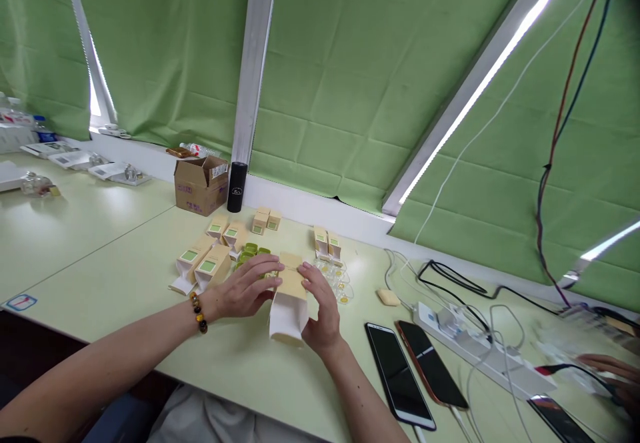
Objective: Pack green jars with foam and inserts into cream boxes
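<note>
A small cream cardboard box lies in front of me, its open end and white inside facing me. My left hand, with a beaded bracelet at the wrist, presses its fingertips on the box's left side. My right hand grips the right side, thumb low and fingers near the top. Left of the box stand several similar boxes, some with open flaps. Green small containers sit just behind my left hand, partly hidden. Clear small containers with yellow centres lie behind my right hand, near two upright boxes.
A brown carton and a black cylinder stand at the back. To the right lie two phones, a white power strip and tangled cables. Another person's hand is at the far right edge.
</note>
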Demonstrator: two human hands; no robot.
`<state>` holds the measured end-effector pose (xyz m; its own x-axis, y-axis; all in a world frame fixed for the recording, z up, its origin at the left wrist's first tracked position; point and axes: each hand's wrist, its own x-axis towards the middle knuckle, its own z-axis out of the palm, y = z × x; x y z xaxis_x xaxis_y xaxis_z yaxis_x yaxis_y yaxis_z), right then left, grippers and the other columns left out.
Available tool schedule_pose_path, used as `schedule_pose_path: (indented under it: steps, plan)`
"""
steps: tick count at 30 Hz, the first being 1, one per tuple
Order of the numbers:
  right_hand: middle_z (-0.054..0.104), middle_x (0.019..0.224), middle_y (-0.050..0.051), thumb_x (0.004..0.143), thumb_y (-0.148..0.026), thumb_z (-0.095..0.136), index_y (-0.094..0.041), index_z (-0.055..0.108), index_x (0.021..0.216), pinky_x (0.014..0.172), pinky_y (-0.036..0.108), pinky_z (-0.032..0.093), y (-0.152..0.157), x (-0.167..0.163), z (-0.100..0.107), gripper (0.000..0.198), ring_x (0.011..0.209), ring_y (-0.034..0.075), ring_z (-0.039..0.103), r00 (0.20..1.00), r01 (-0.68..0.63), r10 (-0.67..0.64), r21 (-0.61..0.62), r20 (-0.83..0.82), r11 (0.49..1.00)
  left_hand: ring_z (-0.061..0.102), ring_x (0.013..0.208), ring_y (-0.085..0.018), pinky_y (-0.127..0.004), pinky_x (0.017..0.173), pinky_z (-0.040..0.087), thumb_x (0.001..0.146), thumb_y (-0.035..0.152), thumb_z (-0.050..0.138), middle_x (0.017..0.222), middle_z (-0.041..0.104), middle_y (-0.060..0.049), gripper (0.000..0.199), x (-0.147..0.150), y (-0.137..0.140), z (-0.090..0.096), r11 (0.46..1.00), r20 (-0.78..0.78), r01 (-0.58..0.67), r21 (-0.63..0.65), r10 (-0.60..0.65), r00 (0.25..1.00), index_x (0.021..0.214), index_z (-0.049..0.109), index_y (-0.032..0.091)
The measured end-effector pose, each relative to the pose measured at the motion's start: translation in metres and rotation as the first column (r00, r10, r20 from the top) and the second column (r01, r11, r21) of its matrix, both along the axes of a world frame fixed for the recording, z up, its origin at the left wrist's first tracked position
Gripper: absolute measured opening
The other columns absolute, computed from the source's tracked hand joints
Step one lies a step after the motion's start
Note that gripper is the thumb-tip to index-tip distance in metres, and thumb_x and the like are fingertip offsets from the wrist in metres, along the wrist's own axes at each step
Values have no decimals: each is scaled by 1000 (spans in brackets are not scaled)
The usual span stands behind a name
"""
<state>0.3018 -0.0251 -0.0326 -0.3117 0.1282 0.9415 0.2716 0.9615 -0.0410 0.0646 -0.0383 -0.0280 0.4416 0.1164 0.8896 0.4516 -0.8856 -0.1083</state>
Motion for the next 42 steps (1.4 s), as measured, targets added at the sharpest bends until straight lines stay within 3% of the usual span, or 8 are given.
schedule_pose_path:
  steps: [5, 9, 14, 17, 22, 25, 29, 42]
  plan:
    - [64, 136, 16, 96, -27, 68, -27, 42, 153, 96, 51, 62, -5, -11, -19, 63, 124, 32, 67, 982, -8, -52, -311, -182, 950, 63, 126, -30, -51, 101, 61, 99, 29, 66, 136, 59, -18, 65, 11, 4, -15, 942, 306, 185, -279, -95, 947, 155, 33, 23]
    - [53, 144, 17, 100, -30, 64, -31, 40, 147, 84, 42, 63, -5, -21, -28, 53, 125, 28, 63, 969, -94, -15, -423, -248, 901, 66, 107, -23, -43, 90, 64, 101, 34, 64, 138, 54, -16, 57, 18, 4, -26, 884, 447, 242, -399, -43, 894, 150, 36, 26]
    - [48, 142, 14, 105, -22, 52, -32, 48, 133, 76, 34, 60, -5, -24, -17, 30, 146, 28, 43, 981, -115, 32, -437, -193, 892, 59, 114, -23, -37, 82, 61, 106, 29, 54, 145, 44, -16, 35, 22, 0, -16, 866, 366, 148, -477, 43, 930, 140, 46, 27]
    - [42, 146, 15, 107, -24, 48, -29, 57, 127, 79, 35, 62, -7, -22, -13, 22, 140, 28, 48, 990, -56, -17, -492, -143, 869, 53, 123, -26, -34, 80, 60, 108, 28, 47, 142, 43, -15, 25, 23, -3, -10, 871, 319, 95, -482, 73, 945, 132, 54, 25]
    - [45, 141, 15, 108, -32, 47, -28, 62, 125, 81, 36, 64, -8, -19, -12, 23, 138, 29, 51, 984, -59, -44, -557, -170, 828, 54, 122, -26, -40, 87, 61, 109, 34, 43, 147, 38, -17, 37, 20, -7, -7, 815, 305, 129, -565, 61, 950, 143, 56, 26]
    - [40, 150, 14, 108, -34, 47, -29, 60, 136, 84, 37, 64, -8, -15, -11, 31, 121, 24, 64, 982, -121, 4, -614, -188, 780, 60, 106, -21, -41, 88, 63, 107, 37, 50, 155, 32, -17, 49, 18, -10, -5, 771, 284, 144, -621, 49, 958, 155, 47, 30]
    - [34, 156, 14, 105, -36, 53, -30, 59, 143, 86, 38, 64, -8, -11, -10, 38, 105, 20, 69, 972, -212, 92, -642, -216, 737, 60, 85, -14, -41, 87, 64, 103, 36, 59, 157, 33, -17, 58, 16, -10, -5, 773, 261, 110, -625, 75, 962, 158, 43, 32]
    - [38, 155, 15, 100, -36, 64, -31, 62, 140, 74, 35, 65, -5, -16, -13, 40, 72, 8, 65, 947, -297, 107, -700, -302, 650, 60, 79, -11, -40, 83, 66, 101, 28, 63, 151, 42, -17, 48, 21, -5, -12, 773, 328, 112, -625, 129, 936, 149, 54, 29]
